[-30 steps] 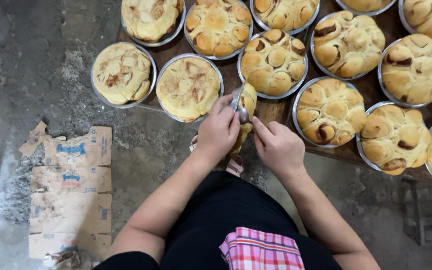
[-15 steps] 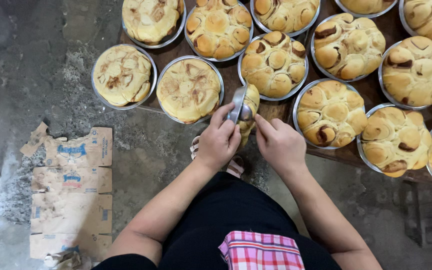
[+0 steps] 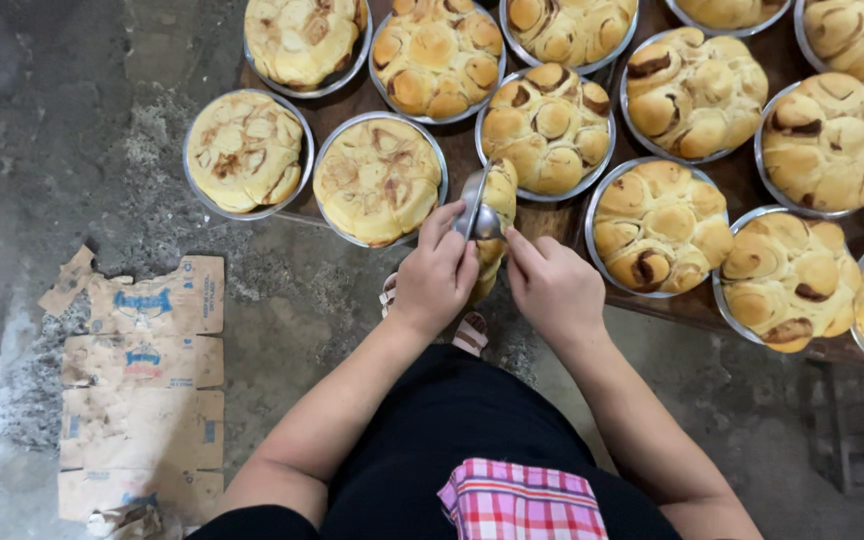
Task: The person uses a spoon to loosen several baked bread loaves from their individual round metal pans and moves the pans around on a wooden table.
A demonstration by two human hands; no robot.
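My left hand (image 3: 438,272) and my right hand (image 3: 550,285) together hold a round metal pan (image 3: 480,208) tipped on its edge over the front of a wooden table (image 3: 722,310). A golden round of baked buns (image 3: 497,215) shows beside the tilted pan, partly hidden by my fingers. Whether the buns are still inside the pan I cannot tell. Just left of my hands lies a flat pan of pale buns (image 3: 379,178). Right of them is a pan of puffed brown-swirled buns (image 3: 658,226).
Several more round pans of buns (image 3: 552,128) cover the table, one (image 3: 246,151) at its left end. Flattened cardboard pieces (image 3: 142,385) lie on the rough concrete floor (image 3: 52,150) at left. My sandalled feet (image 3: 470,333) stand below the table edge.
The pan has been lifted higher and turned more upright between my hands. My hands have shifted slightly toward the table.
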